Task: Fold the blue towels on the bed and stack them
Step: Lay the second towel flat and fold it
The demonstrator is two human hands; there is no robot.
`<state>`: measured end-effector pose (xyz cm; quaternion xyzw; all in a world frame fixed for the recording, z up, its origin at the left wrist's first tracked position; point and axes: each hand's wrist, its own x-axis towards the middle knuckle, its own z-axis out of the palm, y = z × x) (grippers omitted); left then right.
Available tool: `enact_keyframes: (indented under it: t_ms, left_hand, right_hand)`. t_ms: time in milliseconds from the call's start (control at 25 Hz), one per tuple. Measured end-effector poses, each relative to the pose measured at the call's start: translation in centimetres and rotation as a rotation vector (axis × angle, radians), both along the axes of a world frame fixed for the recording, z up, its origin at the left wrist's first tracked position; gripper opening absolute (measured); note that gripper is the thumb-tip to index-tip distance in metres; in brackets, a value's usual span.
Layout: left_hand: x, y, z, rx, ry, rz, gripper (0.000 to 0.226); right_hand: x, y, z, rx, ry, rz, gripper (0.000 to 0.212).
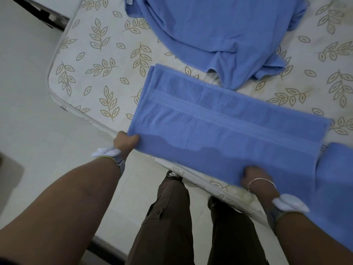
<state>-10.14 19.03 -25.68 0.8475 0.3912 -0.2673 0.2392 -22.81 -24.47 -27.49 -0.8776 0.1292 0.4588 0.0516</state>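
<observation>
Towel, blue, part-folded (219, 127): a long band of several layers, lying on the bed (91, 77) at its near edge, with the near long hem overhanging the mattress rim. Long axis runs from near left to far right across the view, roughly along the bed's edge; woven border stripes run the same way; the stacked layer edges show at the far-left corner. Left hand (125, 141): grasping the near-left corner, fingers tucked under the cloth and thumb on top. Right hand (257, 178): grasping the near hem towards the right end, fingers curled round the edge. Step in hand, as judged: a lengthwise fold is done and the band is being held or set square before being folded across. Next move would call for bringing one short end over to meet the other, corners matched, then smoothing flat. Loose blue towels (219, 31): a crumpled heap further up the bed, just beyond the band's far edge, not yet folded. Further blue cloth (336, 188): at the right edge, just beside the right wrist; whether it is a finished folded piece cannot be told. Bed cover pale with a tan leaf print.
</observation>
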Motion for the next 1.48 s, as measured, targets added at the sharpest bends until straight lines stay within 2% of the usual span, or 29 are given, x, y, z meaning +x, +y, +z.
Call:
enact_keyframes:
  t_ms: [80,200,320,360,440,520,560,680,720,800,840,960,1080,1280,1480]
  left_hand:
    - [-0.5,0.0,0.6,-0.051,-0.11,-0.01,0.047]
    - [-1.2,0.0,1.7,-0.184,-0.264,-0.004,0.032]
    - [-1.4,-1.1,4.4,-0.269,-0.349,-0.078,0.019]
    - [-1.4,-1.9,5.4,-0.307,-0.365,-0.138,0.018]
    - [-1.7,-3.7,7.0,-0.369,-0.389,-0.247,0.021]
    - [-2.1,-5.4,8.5,-0.445,-0.397,-0.286,0.033]
    - [-2.3,-6.2,9.1,-0.493,-0.39,-0.291,0.041]
    - [-2.4,-8.3,10.2,-0.599,-0.362,-0.357,0.066]
    - [-2.5,-8.8,10.1,-0.644,-0.353,-0.384,0.073]
    - [-2.8,-9.7,9.8,-0.74,-0.318,-0.451,0.086]
    - [-3.0,-10.2,9.8,-0.781,-0.296,-0.49,0.091]
    - [-3.4,-11.4,9.6,-0.819,-0.228,-0.632,0.099]
    - [-4.1,-13.0,9.5,-0.826,-0.177,-0.776,0.1]
    - [-5.5,-17.0,8.1,-0.772,-0.086,-0.954,0.102]
    - [-6.7,-20.7,5.8,-0.718,0.013,-1.066,0.101]
  right_hand:
    - [0.6,2.3,0.0,0.16,-0.082,0.017,0.029]
    - [1.1,5.0,0.4,0.242,0.081,0.1,0.035]
    - [2.9,8.0,2.8,0.323,0.019,-0.128,0.005]
    - [4.3,9.3,3.8,0.372,-0.037,-0.252,0.013]
    - [7.8,12.2,6.1,0.537,-0.134,-0.493,0.021]
    - [11.8,15.4,8.6,0.674,-0.158,-0.685,0.042]
    - [13.6,16.8,9.5,0.714,-0.136,-0.754,0.052]
    - [17.7,20.1,11.5,0.805,-0.033,-0.863,0.058]
    - [18.7,21.0,11.4,0.803,-0.033,-0.839,0.068]
    - [20.3,22.0,10.8,0.696,-0.167,-0.768,0.083]
    - [21.0,21.8,10.2,0.622,-0.262,-0.738,0.081]
    - [22.2,19.7,9.2,0.514,-0.459,-0.735,0.051]
    - [21.6,15.9,8.7,0.417,-0.607,-0.733,0.037]
    - [19.1,9.8,6.9,0.352,-0.616,-0.858,0.029]
    - [17.2,5.6,4.7,0.282,-0.529,-0.892,0.034]
